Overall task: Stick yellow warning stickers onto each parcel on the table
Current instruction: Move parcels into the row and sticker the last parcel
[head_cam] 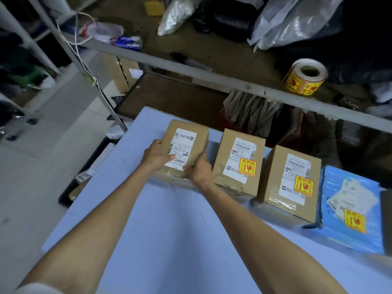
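Three brown cardboard parcels stand in a row on the pale blue table (169, 240). The leftmost parcel (191, 136) bears only a white shipping label. My left hand (156, 154) grips its left side and my right hand (199, 169) grips its near right corner. The middle parcel (235, 166) and the right parcel (290, 185) each carry a yellow warning sticker on their labels. A blue mailer bag (352, 209) at the far right also has a yellow sticker. The roll of yellow warning stickers (305, 77) stands on the shelf behind.
A grey metal shelf rail (212, 75) runs across just behind the parcels. Plastic bags (292, 20) and dark clutter fill the shelf. Folded brown paper (252, 111) sits under the rail. A tiled floor (42, 166) lies left of the table, where a white cord (84, 66) hangs.
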`<action>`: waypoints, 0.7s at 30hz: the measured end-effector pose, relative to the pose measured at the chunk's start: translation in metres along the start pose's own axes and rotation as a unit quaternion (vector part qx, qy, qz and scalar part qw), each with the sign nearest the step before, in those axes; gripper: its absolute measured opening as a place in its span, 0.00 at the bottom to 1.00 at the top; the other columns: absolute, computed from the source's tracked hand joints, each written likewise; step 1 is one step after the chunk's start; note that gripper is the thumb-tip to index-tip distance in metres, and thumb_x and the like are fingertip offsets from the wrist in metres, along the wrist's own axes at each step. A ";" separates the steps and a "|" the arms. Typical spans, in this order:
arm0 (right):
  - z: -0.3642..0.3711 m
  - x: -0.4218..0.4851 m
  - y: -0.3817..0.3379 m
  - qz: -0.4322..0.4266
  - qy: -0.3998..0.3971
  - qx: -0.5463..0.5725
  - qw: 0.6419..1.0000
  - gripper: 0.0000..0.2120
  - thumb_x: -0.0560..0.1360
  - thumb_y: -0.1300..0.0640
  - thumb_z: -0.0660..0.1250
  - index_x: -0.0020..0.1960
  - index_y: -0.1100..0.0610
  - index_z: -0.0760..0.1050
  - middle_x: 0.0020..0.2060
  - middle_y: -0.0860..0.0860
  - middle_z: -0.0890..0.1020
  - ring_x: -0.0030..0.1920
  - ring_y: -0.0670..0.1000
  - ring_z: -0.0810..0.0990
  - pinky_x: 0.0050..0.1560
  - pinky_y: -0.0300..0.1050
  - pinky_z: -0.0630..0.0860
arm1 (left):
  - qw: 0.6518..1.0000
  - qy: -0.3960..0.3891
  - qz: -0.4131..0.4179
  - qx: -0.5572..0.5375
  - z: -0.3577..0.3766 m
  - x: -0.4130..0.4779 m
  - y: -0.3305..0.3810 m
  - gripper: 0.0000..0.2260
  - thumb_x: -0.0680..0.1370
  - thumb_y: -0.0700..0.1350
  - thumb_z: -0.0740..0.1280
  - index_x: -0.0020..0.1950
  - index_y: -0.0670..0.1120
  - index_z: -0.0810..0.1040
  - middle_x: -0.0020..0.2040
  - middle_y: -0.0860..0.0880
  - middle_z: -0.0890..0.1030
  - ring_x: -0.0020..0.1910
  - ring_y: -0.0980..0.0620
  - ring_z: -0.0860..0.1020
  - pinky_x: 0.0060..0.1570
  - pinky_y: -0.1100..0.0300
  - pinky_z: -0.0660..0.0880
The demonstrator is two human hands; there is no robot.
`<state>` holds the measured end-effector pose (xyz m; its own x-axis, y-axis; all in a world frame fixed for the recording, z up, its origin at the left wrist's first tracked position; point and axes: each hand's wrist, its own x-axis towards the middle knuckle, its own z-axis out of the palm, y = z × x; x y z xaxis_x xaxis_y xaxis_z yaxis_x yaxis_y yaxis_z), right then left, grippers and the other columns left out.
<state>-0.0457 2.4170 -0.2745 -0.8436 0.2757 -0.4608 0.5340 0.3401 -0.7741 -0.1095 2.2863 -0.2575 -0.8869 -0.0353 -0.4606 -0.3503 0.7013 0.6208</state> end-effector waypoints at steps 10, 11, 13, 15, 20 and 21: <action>0.001 -0.082 0.038 -0.056 -0.062 -0.033 0.996 0.38 0.67 0.61 0.73 0.72 0.56 0.58 0.59 0.57 0.79 0.59 0.61 0.77 0.55 0.59 0.77 | 0.994 -0.035 -0.044 -0.095 -0.007 -0.101 -0.069 0.31 0.73 0.38 0.73 0.73 0.48 0.65 0.60 0.43 0.79 0.54 0.47 0.79 0.49 0.57 0.74; 0.003 -0.092 0.045 -0.061 -0.061 -0.031 0.996 0.37 0.67 0.60 0.73 0.71 0.57 0.59 0.59 0.57 0.78 0.60 0.61 0.75 0.55 0.59 0.77 | 0.993 -0.037 -0.046 -0.100 -0.004 -0.112 -0.074 0.32 0.72 0.37 0.73 0.73 0.48 0.65 0.59 0.43 0.80 0.52 0.48 0.79 0.49 0.57 0.75; 0.005 -0.106 0.060 -0.058 -0.052 -0.019 0.997 0.32 0.67 0.60 0.74 0.66 0.59 0.62 0.59 0.58 0.77 0.61 0.60 0.74 0.57 0.58 0.75 | 0.993 -0.039 -0.047 -0.099 0.002 -0.133 -0.085 0.32 0.71 0.36 0.73 0.73 0.48 0.66 0.56 0.43 0.81 0.50 0.48 0.79 0.50 0.56 0.76; 0.005 -0.120 0.073 -0.045 -0.047 -0.010 0.998 0.28 0.67 0.61 0.74 0.60 0.61 0.63 0.60 0.59 0.76 0.61 0.60 0.75 0.58 0.58 0.74 | 0.993 -0.038 -0.047 -0.100 0.009 -0.153 -0.092 0.32 0.71 0.36 0.74 0.72 0.49 0.67 0.52 0.45 0.81 0.50 0.47 0.80 0.54 0.54 0.77; -0.008 -0.155 0.099 -0.059 -0.046 -0.005 0.997 0.35 0.64 0.60 0.74 0.67 0.57 0.63 0.58 0.56 0.76 0.59 0.57 0.75 0.59 0.56 0.75 | 0.991 -0.031 -0.042 -0.127 0.025 -0.203 -0.099 0.31 0.72 0.36 0.73 0.71 0.50 0.67 0.47 0.48 0.78 0.46 0.49 0.78 0.47 0.58 0.76; -0.013 -0.164 0.106 -0.069 -0.047 -0.009 0.996 0.37 0.63 0.59 0.74 0.69 0.55 0.62 0.57 0.56 0.77 0.58 0.56 0.76 0.58 0.56 0.75 | 0.990 -0.029 -0.036 -0.130 0.029 -0.215 -0.098 0.30 0.72 0.36 0.73 0.71 0.50 0.67 0.47 0.48 0.77 0.46 0.49 0.78 0.43 0.60 0.75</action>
<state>0.1501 2.4198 -0.2750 -0.9100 0.1405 -0.3901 0.4132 0.3851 -0.8252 0.1245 2.2460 -0.2381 -0.8406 -0.0320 -0.5407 -0.4846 0.4904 0.7243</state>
